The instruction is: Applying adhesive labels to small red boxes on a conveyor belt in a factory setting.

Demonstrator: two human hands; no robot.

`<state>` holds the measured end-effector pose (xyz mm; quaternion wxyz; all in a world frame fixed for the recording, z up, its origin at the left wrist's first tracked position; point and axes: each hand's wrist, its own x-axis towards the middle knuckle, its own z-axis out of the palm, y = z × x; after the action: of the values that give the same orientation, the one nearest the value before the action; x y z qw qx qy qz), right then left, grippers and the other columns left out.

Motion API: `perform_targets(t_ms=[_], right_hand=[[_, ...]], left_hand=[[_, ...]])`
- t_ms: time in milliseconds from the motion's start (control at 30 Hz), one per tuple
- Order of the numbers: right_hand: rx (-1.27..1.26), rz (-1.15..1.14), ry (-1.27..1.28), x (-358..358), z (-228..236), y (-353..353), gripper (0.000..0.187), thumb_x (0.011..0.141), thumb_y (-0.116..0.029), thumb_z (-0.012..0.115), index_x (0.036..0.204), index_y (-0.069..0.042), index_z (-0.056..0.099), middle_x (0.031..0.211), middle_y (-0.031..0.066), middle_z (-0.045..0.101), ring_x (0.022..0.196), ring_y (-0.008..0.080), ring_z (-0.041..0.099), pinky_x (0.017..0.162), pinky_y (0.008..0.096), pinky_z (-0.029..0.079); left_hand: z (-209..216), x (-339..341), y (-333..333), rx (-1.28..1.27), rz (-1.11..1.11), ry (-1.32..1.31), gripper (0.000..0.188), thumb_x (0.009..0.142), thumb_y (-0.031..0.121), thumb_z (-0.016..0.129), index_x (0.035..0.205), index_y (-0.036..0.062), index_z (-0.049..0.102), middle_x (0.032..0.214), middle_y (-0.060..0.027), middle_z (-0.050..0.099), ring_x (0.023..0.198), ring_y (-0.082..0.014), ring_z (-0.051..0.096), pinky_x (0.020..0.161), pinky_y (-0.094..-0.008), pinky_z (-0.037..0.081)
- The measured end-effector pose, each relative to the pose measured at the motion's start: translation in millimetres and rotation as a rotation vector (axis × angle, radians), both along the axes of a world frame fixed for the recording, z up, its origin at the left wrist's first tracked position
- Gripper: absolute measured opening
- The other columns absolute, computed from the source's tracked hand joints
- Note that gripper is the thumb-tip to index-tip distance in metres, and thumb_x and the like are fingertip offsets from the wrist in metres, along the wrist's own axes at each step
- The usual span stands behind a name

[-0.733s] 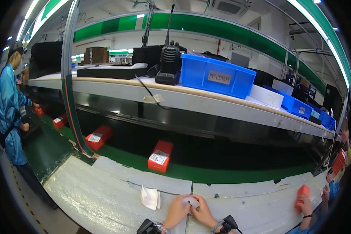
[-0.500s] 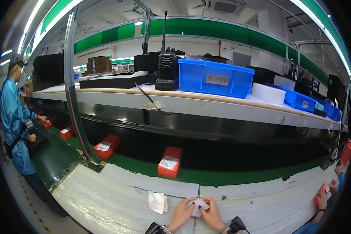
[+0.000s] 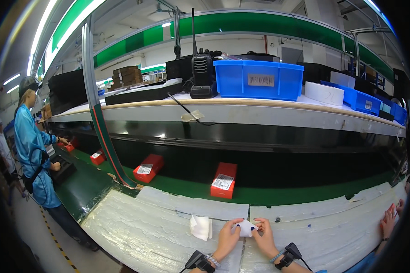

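A small piece of white paper (image 3: 245, 228) is pinched between my two hands, just above the pale covered worktop. My left hand (image 3: 228, 237) grips its left side, thumb against fingers. On the opposite side, my right hand (image 3: 264, 236) is closed on the paper, thumb underneath and index finger bent over. Left of my left hand lies a loose pile of white paper sheets (image 3: 200, 227), its edges uneven. Beyond the worktop, a red box (image 3: 223, 180) with a white label sits on the green conveyor belt (image 3: 269, 194), touched by neither hand.
More red boxes (image 3: 148, 168) stand along the belt to the left, where a co-worker in blue (image 3: 29, 141) reaches toward one. Another person's hands (image 3: 389, 223) are at the right rim. The shelf (image 3: 259, 108) above bears a two-way radio (image 3: 202, 75) and blue bins (image 3: 258, 81).
The view has shifted, so the scene sits farther right and higher. The red boxes have slid slightly right along the belt. My fingers have shifted on the paper, which looks flatter and wider.
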<state>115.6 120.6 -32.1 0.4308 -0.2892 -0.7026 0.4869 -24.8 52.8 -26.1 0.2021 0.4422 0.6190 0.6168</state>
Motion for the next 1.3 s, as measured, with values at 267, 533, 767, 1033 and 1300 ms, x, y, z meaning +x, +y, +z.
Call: perform_targets(t_ms=[267, 533, 767, 1033, 1300], right_hand=[[0.009, -0.022, -0.014, 2.6, 0.6, -0.7, 0.044, 0.079, 0.003, 0.062, 0.120, -0.005, 0.048, 0.090, 0.0055, 0.055, 0.083, 0.0144, 0.055, 0.079, 0.0278, 0.046], [0.011, -0.042, -0.042, 0.7, 7.9, -3.8, 0.045, 0.077, 0.006, 0.062, 0.118, -0.004, 0.048, 0.089, 0.0052, 0.054, 0.082, 0.0147, 0.055, 0.078, 0.0272, 0.046], [0.032, -0.063, -0.043, -0.2, 2.1, -2.9, 0.043, 0.077, 0.005, 0.062, 0.117, -0.004, 0.050, 0.089, 0.0049, 0.053, 0.082, 0.0151, 0.054, 0.077, 0.0269, 0.046], [0.043, -0.057, -0.030, -0.4, 5.9, -4.4, 0.035, 0.077, 0.003, 0.063, 0.110, -0.003, 0.055, 0.087, 0.0042, 0.053, 0.080, 0.0146, 0.053, 0.076, 0.0270, 0.046], [0.093, 0.120, -0.060, -2.5, 14.5, -10.2, 0.020, 0.083, -0.004, 0.064, 0.103, -0.003, 0.061, 0.094, 0.0058, 0.056, 0.086, 0.0149, 0.056, 0.079, 0.0273, 0.047]], left_hand=[[5.9, 6.5, -3.9, -0.033, -0.007, 0.028, 0.029, 0.086, 0.007, 0.053, 0.114, 0.0061, 0.062, 0.109, -0.0146, 0.065, 0.098, -0.0288, 0.064, 0.085, -0.0352, 0.049], [16.0, 7.9, -7.8, -0.055, -0.030, -0.017, 0.033, 0.087, 0.008, 0.054, 0.120, 0.0044, 0.056, 0.110, -0.0130, 0.064, 0.082, -0.0227, 0.065, 0.076, -0.0329, 0.051], [22.7, 8.7, -11.8, -0.088, -0.054, -0.094, 0.035, 0.086, 0.005, 0.054, 0.121, 0.0037, 0.054, 0.109, -0.0114, 0.064, 0.083, -0.0205, 0.065, 0.075, -0.0305, 0.051], [20.2, 5.9, -10.6, -0.004, -0.094, 0.071, 0.037, 0.076, -0.003, 0.056, 0.112, 0.0041, 0.060, 0.104, -0.0116, 0.067, 0.093, -0.0242, 0.066, 0.080, -0.0323, 0.051], [41.9, -25.7, -18.3, 0.042, -0.034, 0.246, 0.028, 0.079, -0.001, 0.052, 0.099, 0.0054, 0.070, 0.094, -0.0132, 0.068, 0.087, -0.0253, 0.065, 0.078, -0.0339, 0.051]])
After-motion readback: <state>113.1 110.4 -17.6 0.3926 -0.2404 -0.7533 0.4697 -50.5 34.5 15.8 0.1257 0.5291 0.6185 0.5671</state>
